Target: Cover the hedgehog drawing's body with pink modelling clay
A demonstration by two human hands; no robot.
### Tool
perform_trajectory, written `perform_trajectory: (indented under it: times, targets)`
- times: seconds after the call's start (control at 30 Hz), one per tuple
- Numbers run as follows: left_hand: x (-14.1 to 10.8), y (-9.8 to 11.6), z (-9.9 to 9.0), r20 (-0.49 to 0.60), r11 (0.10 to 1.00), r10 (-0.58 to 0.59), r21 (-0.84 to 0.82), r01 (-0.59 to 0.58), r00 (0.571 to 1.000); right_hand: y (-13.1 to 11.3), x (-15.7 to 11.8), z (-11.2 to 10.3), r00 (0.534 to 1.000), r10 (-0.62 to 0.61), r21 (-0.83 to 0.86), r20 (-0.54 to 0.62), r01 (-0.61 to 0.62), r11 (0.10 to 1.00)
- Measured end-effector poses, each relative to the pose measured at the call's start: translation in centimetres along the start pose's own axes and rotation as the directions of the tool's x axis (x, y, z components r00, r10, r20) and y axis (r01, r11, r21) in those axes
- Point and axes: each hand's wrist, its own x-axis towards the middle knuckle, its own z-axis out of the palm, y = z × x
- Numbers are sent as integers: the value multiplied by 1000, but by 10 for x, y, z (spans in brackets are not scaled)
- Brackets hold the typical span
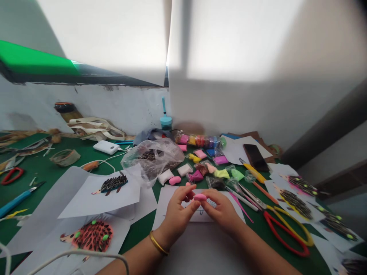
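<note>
Between my two hands a flattened lump of pink modelling clay (pixel 200 197) is held by the fingertips. My left hand (pixel 176 215), with a gold bangle at the wrist, is closed on its left side; my right hand (pixel 225 214) pinches it from the right. A small pink bit (pixel 187 184) shows just behind the left fingers. Below the hands lies white paper with a line drawing (pixel 210 208), partly covered by them. Another pink clay lump (pixel 174 180) rests beyond, beside a white clay packet (pixel 165 177).
Several coloured clay packets (pixel 222 173) lie beyond my hands, near a plastic bag of dark seeds (pixel 153 156). Scissors (pixel 286 229) and a yellow cutter (pixel 254 172) are on the right. Seed-covered hedgehog pictures (pixel 93 235) flank both sides. A phone (pixel 255 156) lies at the back right.
</note>
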Motion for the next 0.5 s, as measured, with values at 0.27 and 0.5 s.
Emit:
perform_trajectory:
  times: [0.27, 0.5]
  targets:
    - [3, 14, 0, -2, 999, 1, 51, -1, 1000, -3, -3, 1, 999, 40, -69, -3, -40, 997]
    - [0, 4, 0, 21, 998, 25, 55, -26, 999, 0, 0, -1, 999, 13, 20, 33, -13, 1000]
